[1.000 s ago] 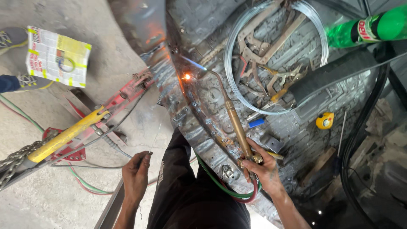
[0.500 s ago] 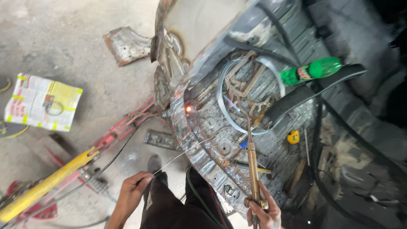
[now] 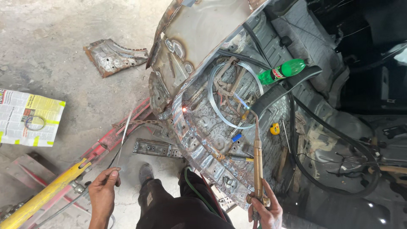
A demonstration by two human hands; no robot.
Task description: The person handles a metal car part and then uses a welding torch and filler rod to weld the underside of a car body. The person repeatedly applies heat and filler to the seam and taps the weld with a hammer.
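over concrete floor [image 3: 63,63], right hand [image 3: 266,208] clenched on brass torch [image 3: 257,165], left hand [image 3: 104,188] apparently pinching thin filler rod [image 3: 123,138].

One head-worn camera looks steeply down from standing height. The left hand [image 3: 103,190] and right hand [image 3: 266,208] sit near the bottom edge. Ahead of the fingers lie the car body shell [image 3: 203,85] and the concrete floor [image 3: 63,34], seen from farther off.
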